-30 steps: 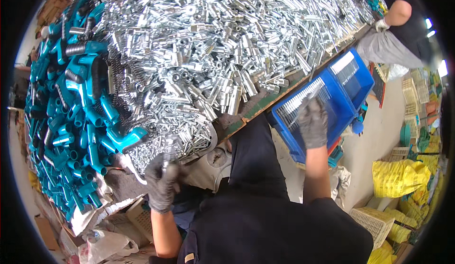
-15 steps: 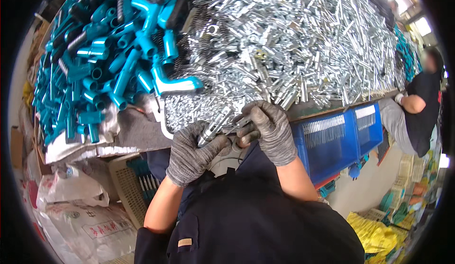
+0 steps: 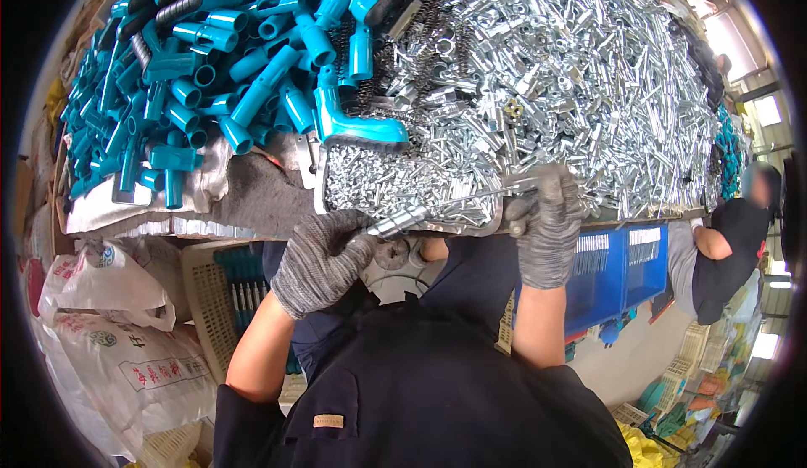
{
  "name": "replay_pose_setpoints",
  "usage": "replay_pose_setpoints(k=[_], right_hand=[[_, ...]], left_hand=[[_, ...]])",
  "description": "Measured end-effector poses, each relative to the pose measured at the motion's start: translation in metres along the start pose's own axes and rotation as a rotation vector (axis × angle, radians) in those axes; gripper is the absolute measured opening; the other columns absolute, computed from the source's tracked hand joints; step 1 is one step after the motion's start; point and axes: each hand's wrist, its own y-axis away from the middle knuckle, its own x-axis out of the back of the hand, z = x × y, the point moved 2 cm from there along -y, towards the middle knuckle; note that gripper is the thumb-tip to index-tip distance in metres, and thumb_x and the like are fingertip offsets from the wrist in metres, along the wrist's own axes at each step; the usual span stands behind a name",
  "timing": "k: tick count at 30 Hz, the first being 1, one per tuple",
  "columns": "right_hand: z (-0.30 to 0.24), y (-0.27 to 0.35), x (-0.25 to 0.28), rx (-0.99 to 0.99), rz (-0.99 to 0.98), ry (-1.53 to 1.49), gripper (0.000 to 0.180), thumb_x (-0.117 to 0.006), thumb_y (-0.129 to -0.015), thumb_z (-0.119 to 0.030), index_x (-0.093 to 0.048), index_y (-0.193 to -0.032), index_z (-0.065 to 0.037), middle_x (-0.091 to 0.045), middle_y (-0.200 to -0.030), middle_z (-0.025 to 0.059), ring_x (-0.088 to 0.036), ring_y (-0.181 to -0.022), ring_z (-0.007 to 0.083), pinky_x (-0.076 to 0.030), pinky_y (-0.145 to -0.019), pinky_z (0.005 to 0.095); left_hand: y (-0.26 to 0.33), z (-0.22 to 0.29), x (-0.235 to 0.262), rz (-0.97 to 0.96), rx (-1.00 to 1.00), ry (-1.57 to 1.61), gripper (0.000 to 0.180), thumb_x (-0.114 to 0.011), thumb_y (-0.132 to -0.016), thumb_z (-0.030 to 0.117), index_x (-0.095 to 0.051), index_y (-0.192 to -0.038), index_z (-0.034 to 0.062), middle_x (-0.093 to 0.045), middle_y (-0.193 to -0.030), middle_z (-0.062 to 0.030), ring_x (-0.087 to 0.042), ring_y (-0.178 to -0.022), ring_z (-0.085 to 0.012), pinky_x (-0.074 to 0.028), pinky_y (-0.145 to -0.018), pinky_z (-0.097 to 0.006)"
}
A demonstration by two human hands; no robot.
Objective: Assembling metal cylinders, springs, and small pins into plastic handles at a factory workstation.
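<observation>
My left hand [image 3: 322, 259], in a grey knit glove, is closed round one end of a shiny metal cylinder [image 3: 398, 221] just in front of the bench edge. My right hand [image 3: 548, 228], gloved alike, pinches the far end of a thin metal rod [image 3: 475, 195]. This rod slants down leftward to the cylinder's free end; whether it sits inside the cylinder cannot be made out. Behind both hands lies a shallow tray [image 3: 318, 190] of small metal pieces. A teal pistol-shaped handle [image 3: 361, 129] with a dark underside rests at the tray's back.
Teal handles and tubes [image 3: 210, 73] are heaped at the left, loose metal parts [image 3: 588, 73] across the middle and right. Blue bins [image 3: 595, 291] with metal rods stand below the bench at right. White sacks [image 3: 126, 359] and a cream crate [image 3: 197, 287] fill the lower left. Another person [image 3: 731, 249] sits far right.
My right hand has moved right, away from my left, and the long thin rod now shows stretched between them. The view has shifted, so the bench sits further right.
</observation>
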Motion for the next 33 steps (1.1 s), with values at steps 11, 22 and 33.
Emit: replay_pose_setpoints(k=[11, 22, 33], right_hand=[[0.008, 0.007, -0.016, -0.109, -0.049, 0.013, 0.025, -0.057, -0.094, -0.031, -0.058, -0.101, -0.007, -0.067, -0.084, 0.0097, -0.053, -0.048, 0.0057, -0.036, -0.037, 0.0157], [0.016, 0.02, -0.037, -0.286, -0.196, -0.01, 0.027, -0.063, -0.089, -0.033, -0.06, -0.093, -0.006, -0.065, -0.08, 0.0037, -0.054, -0.051, 0.005, -0.036, -0.039, 0.0165], [0.024, 0.012, -0.043, -0.254, -0.329, -0.011, 0.023, -0.067, -0.088, -0.025, -0.067, -0.102, -0.006, -0.067, -0.098, 0.0066, -0.061, -0.083, 0.0133, -0.052, -0.082, 0.0303]], left_hand=[[-0.002, 0.005, -0.003, 0.024, -0.119, -0.162, 0.029, -0.067, -0.076, 0.008, -0.062, -0.103, -0.0028, -0.066, -0.089, -0.0068, -0.06, -0.083, -0.0105, -0.05, -0.074, -0.027], [-0.004, 0.019, -0.016, 0.042, -0.112, -0.136, 0.033, -0.068, -0.071, 0.003, -0.062, -0.103, -0.0001, -0.065, -0.091, -0.0042, -0.06, -0.086, -0.0097, -0.049, -0.075, -0.025], [-0.009, 0.007, -0.03, 0.078, -0.072, -0.077, 0.033, -0.066, -0.075, 0.002, -0.061, -0.108, 0.0015, -0.064, -0.094, -0.004, -0.06, -0.091, -0.0105, -0.05, -0.079, -0.024]])
